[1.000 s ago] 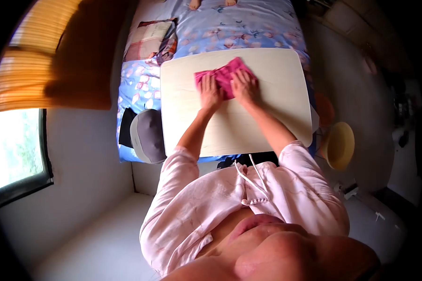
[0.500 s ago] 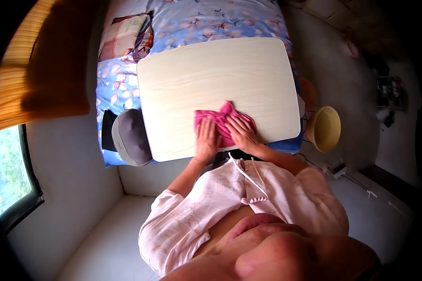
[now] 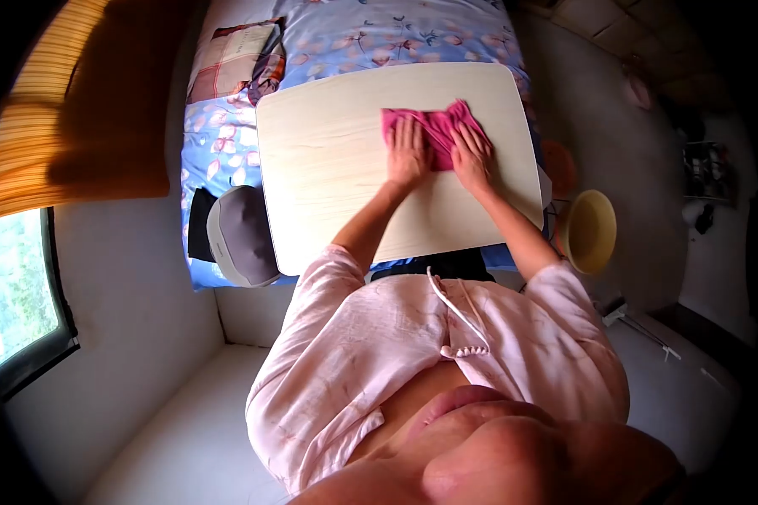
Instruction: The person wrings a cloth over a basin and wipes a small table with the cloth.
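The left hand point(image 3: 408, 160) lies palm down and flat, its fingers stretched out nearly together over the eight o'clock side of a crumpled pink cloth point(image 3: 438, 136); whether its thumb pinches any fabric cannot be told. The right hand point(image 3: 472, 164) is also flattened, fingers extended and slightly spread, on the cloth's four o'clock side, pressing from above with no clear grasp. The cloth rests on a pale, round-cornered tabletop point(image 3: 320, 160), between one and two o'clock from its middle, taking twelve as the edge farthest from the person. Beyond that edge, at twelve, stretches a bed with a blue floral sheet point(image 3: 396, 38). Measured from the tabletop's middle, folded checked fabric point(image 3: 223, 71) lies on the bed at ten o'clock, a grey cushion-like object point(image 3: 246, 231) sits at eight, just beside the tabletop, and a yellow basin point(image 3: 589, 231) stands near four. The orange curtain point(image 3: 109, 109) hangs well apart, between nine and ten.
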Available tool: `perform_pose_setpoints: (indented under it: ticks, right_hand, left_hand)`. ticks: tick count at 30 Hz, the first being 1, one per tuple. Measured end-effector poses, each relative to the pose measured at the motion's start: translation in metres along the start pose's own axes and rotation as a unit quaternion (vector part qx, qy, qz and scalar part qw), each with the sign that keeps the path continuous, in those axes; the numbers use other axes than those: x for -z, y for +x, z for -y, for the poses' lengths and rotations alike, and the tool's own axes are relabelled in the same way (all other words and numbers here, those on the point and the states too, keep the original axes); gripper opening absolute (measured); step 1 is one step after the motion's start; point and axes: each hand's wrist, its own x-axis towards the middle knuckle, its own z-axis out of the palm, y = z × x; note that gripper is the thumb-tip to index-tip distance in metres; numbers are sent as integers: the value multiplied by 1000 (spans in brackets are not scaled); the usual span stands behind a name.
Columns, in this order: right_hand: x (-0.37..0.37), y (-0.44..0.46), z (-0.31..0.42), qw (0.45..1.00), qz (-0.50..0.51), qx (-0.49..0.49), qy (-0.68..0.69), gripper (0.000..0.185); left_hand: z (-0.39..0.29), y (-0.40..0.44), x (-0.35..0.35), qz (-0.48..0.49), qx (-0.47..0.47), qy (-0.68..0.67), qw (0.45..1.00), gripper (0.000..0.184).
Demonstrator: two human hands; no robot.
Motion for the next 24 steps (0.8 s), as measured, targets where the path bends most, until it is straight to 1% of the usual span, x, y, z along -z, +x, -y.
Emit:
perform_pose_setpoints:
  ticks: [3, 4, 5, 7, 9, 10, 11, 12, 13, 14, 15, 16, 17, 18, 19, 21, 22, 24]
  right_hand:
    - [48, -75, 17, 995, 82, 7, 57, 47]
    - [56, -102, 29, 992, 93, 33, 72, 48]
    - [73, -118, 50, 986, 141, 58, 67, 47]
    - [86, -131, 92, 973, 187, 92, 104, 48]
    - [63, -119, 122, 957, 219, 132, 136, 47]
    - [48, -103, 137, 952, 205, 156, 163, 46]
    - [28, -84, 151, 950, 182, 178, 184, 45]
    - [11, -61, 165, 945, 175, 193, 198, 43]
    - [-6, -36, 177, 946, 153, 213, 190, 42]
    - [-26, -11, 184, 944, 147, 222, 192, 43]
    - [-46, 10, 186, 948, 138, 236, 164, 44]
    - [-57, 31, 184, 952, 141, 213, 171, 45]
    - [-57, 53, 178, 959, 130, 202, 148, 46]
    - [-65, 65, 168, 970, 121, 160, 140, 46]
    - [-62, 75, 154, 976, 135, 113, 128, 46]
    - [-58, 72, 111, 988, 103, 37, 105, 45]
    - [-48, 63, 88, 995, 80, 16, 63, 43]
    - [-17, 35, 47, 997, 66, -16, 39, 44]
  left_hand:
    - [-37, -59, 17, 51, -50, -45, 996, 67]
    - [-45, -84, 36, 77, -58, -52, 994, 68]
    - [-46, -111, 49, 99, -59, -39, 993, 68]
    - [-42, -157, 84, 127, -17, -40, 991, 68]
    - [-18, -189, 110, 127, 48, -32, 990, 75]
    - [-2, -193, 120, 104, 79, -9, 991, 75]
    - [14, -192, 130, 75, 90, 46, 992, 74]
    - [37, -189, 131, 44, 98, 75, 991, 74]
    - [54, -177, 136, 27, 135, 80, 987, 73]
    - [72, -162, 140, 22, 145, 100, 984, 72]
    - [92, -146, 136, 17, 153, 123, 980, 73]
    - [109, -126, 129, 9, 153, 141, 978, 74]
    - [121, -104, 119, -7, 148, 141, 979, 74]
    - [125, -78, 109, -1, 157, 131, 979, 75]
    - [127, -54, 95, -3, 142, 111, 984, 75]
    - [107, -13, 65, 27, 112, 118, 986, 71]
    - [90, 0, 50, 20, 83, 94, 992, 71]
    - [55, 7, 17, 3, 20, 39, 999, 69]
